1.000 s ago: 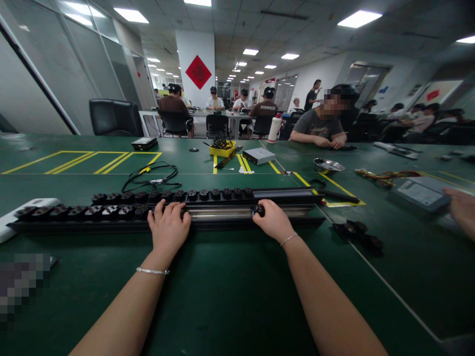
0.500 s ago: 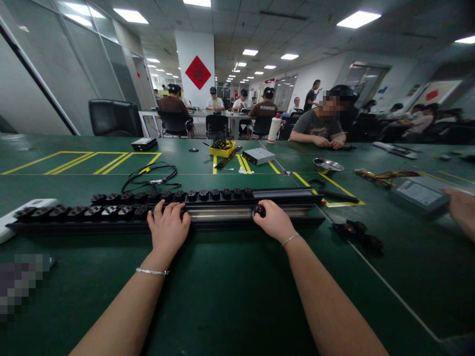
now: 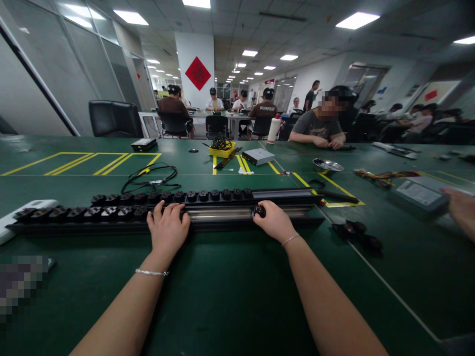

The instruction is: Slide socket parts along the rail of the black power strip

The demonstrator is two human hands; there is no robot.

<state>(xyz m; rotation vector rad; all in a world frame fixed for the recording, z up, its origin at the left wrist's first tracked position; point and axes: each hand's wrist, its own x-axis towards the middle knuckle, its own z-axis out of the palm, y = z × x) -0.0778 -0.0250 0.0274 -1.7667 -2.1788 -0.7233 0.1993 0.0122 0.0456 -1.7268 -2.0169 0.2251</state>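
Observation:
Two long black rails lie side by side across the table. Along the near rail [image 3: 222, 213], black socket modules [image 3: 92, 211] fill the left part, and its bare metallic channel shows in the middle. My left hand [image 3: 168, 225] rests with spread fingers over the right end of that row, touching the last modules. Further right, my right hand [image 3: 274, 220] is closed on a single black socket module [image 3: 259, 211] at the channel; its underside is hidden. The far rail [image 3: 282, 194] carries a similar row of modules [image 3: 202, 195], ending short of its right end.
Several loose black modules [image 3: 358, 235] lie on the right. A coiled black cable [image 3: 152, 178], a grey metal box [image 3: 258, 156], a yellow tray [image 3: 221, 148] and a metal bowl [image 3: 328, 164] lie beyond. Another person's hand [image 3: 462, 210] touches a power supply [image 3: 423, 193].

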